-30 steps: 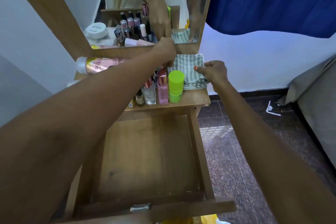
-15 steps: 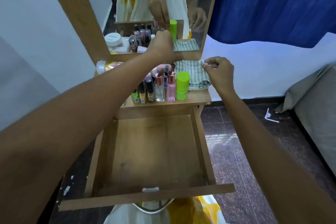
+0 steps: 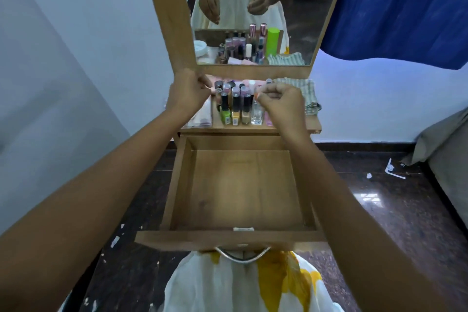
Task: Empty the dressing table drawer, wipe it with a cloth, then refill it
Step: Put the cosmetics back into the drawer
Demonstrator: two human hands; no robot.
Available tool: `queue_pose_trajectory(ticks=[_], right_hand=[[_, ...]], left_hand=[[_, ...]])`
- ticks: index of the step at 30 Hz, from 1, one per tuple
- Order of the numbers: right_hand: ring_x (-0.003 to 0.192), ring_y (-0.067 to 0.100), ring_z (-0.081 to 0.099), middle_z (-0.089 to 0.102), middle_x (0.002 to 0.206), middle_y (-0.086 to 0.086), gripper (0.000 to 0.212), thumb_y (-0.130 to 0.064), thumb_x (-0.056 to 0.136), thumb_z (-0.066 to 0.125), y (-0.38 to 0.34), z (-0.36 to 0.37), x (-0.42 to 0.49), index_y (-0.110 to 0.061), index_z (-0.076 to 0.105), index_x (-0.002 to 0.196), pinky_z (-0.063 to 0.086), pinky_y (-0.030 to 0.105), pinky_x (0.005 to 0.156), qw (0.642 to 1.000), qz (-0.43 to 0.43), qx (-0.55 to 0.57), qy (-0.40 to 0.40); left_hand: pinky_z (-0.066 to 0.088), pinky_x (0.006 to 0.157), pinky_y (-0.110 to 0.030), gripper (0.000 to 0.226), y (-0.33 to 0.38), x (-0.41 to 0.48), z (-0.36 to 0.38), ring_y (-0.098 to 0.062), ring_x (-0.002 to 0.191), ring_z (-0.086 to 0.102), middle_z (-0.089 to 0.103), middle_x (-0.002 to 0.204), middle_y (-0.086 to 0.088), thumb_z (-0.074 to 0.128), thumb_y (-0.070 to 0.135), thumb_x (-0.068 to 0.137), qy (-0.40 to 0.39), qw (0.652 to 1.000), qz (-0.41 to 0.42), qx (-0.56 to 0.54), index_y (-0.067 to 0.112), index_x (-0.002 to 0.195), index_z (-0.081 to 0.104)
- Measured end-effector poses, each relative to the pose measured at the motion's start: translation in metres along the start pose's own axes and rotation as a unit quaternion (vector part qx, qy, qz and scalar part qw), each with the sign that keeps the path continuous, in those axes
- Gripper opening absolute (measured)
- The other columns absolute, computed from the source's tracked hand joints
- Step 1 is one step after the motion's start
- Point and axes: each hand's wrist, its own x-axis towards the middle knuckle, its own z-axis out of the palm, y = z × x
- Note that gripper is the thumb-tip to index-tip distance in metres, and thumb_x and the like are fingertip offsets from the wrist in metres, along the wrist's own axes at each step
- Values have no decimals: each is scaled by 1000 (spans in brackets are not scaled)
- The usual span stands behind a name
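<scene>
Your left hand (image 3: 188, 92) hangs over the left end of the dressing table top (image 3: 249, 128), fingers curled inward near the bottom corner of the mirror frame; whether it pinches anything, you cannot tell from this angle. Your right hand (image 3: 282, 101) is closed into a loose fist over the right side of the bottle cluster, thumb and forefinger pressed together, and whether something small sits between them is not clear.

Between your hands stand the cosmetic bottles (image 3: 235, 105) in tight rows on the table top: a green one at the front left, amber ones beside it, a clear glass one near your right knuckles. The striped cloth (image 3: 307, 94) lies folded at the back right of the table top, just beyond your right hand and apart from it.

Below, the drawer (image 3: 174, 185) is pulled fully out, its wooden floor bare, its metal handle (image 3: 241, 257) over your white and yellow dress (image 3: 228, 286). The mirror (image 3: 304, 7) reflects both hands and the bottles. A blue curtain (image 3: 405, 7) hangs to the right.
</scene>
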Motion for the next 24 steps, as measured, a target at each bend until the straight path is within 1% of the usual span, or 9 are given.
queue_pose_trajectory(ticks=[2, 5, 9, 11, 13, 15, 19, 22, 24], right_hand=[[46, -8, 54, 56, 59, -11, 8, -2, 81, 61, 7, 24, -9, -8, 66, 79, 48, 10, 60, 999, 33, 6, -24], [60, 10, 59, 64, 67, 2, 8, -1, 81, 61, 20, 60, -22, -3, 67, 83, 52, 27, 72, 994, 91, 37, -45], [88, 15, 62, 69, 104, 16, 23, -5, 85, 58, 28, 95, -39, 4, 64, 106, 43, 8, 66, 996, 84, -13, -42], [100, 21, 63, 66, 113, 17, 30, -5, 87, 56, 28, 108, -43, 4, 59, 116, 40, 8, 77, 997, 65, -30, -40], [107, 22, 61, 63, 119, 14, 33, -7, 89, 56, 29, 121, -44, 2, 55, 121, 38, 11, 82, 996, 41, -60, -49], [112, 20, 56, 60, 124, 11, 34, -10, 91, 53, 32, 132, -42, -1, 54, 124, 36, 9, 86, 993, 16, -103, -51], [121, 22, 51, 54, 132, 12, 38, -15, 93, 48, 38, 147, -33, -1, 48, 129, 44, 32, 102, 988, 10, -148, -43], [122, 23, 50, 51, 134, 12, 39, -14, 94, 46, 36, 152, -28, -1, 46, 130, 46, 35, 101, 986, 4, -160, -37], [117, 23, 53, 53, 132, 12, 39, -13, 94, 45, 35, 153, -26, -2, 45, 131, 49, 35, 97, 985, 6, -170, -25]], left_hand=[[50, 82, -34, 17, -24, -4, -2, -27, 89, 63, 69, 96, -13, 54, 3, 83, 22, 1000, -12, 7, 6, 91, 68], [49, 84, -33, 19, -56, -10, -5, -27, 101, 61, 66, 109, -14, 55, 5, 84, 43, 997, -56, -9, 5, 101, 64], [44, 82, -26, 31, -86, -18, -4, -27, 114, 55, 58, 125, -16, 51, 8, 88, 68, 989, -127, -41, 1, 118, 55], [42, 91, -28, 33, -95, -20, -1, -27, 117, 52, 54, 129, -15, 44, 11, 93, 81, 981, -167, -62, 0, 124, 51], [42, 92, -31, 30, -104, -20, 3, -22, 104, 55, 59, 115, -9, 36, 11, 97, 89, 974, -189, -88, 0, 118, 54], [42, 73, -29, 28, -113, -16, 8, -15, 79, 49, 55, 85, 1, 31, 9, 97, 82, 970, -198, -114, 6, 91, 59], [30, 53, -19, 30, -126, -7, 15, -14, 67, 42, 50, 76, -5, 32, 9, 96, 56, 960, -232, -149, 2, 78, 55], [23, 44, -15, 37, -128, -3, 19, -11, 57, 32, 35, 60, -1, 34, 6, 94, 47, 955, -240, -168, 8, 57, 39], [25, 50, -19, 33, -130, -4, 19, -12, 60, 36, 42, 64, -4, 37, 8, 94, 41, 954, -229, -187, 3, 63, 47]])
